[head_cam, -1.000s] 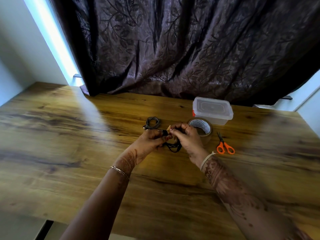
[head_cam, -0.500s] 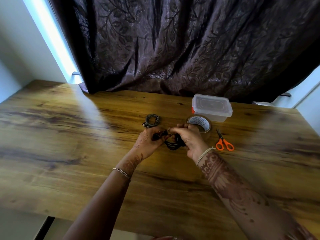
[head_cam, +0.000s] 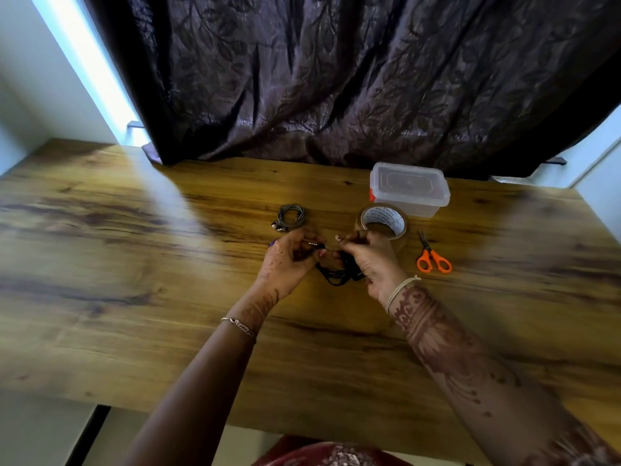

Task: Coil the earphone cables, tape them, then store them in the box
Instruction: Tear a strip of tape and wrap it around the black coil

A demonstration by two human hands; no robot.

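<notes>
A black earphone cable [head_cam: 337,272] hangs in loose loops between my two hands above the wooden table [head_cam: 134,297]. My left hand [head_cam: 290,260] pinches the cable's plug end. My right hand [head_cam: 369,258] grips the bundled loops, and its fingers hide part of them. A second earphone cable [head_cam: 290,216], grey and coiled, lies on the table just beyond my left hand. The roll of brown tape [head_cam: 383,220] stands behind my right hand. The clear plastic box [head_cam: 408,188], lid on, sits behind the tape.
Orange-handled scissors [head_cam: 431,255] lie to the right of the tape roll. A dark patterned curtain [head_cam: 336,79] hangs along the table's far edge. The near table edge runs below my forearms.
My hands have drawn slightly apart, with the plug end now held out to the left. The view has shifted a little; the table objects stay where they were.
</notes>
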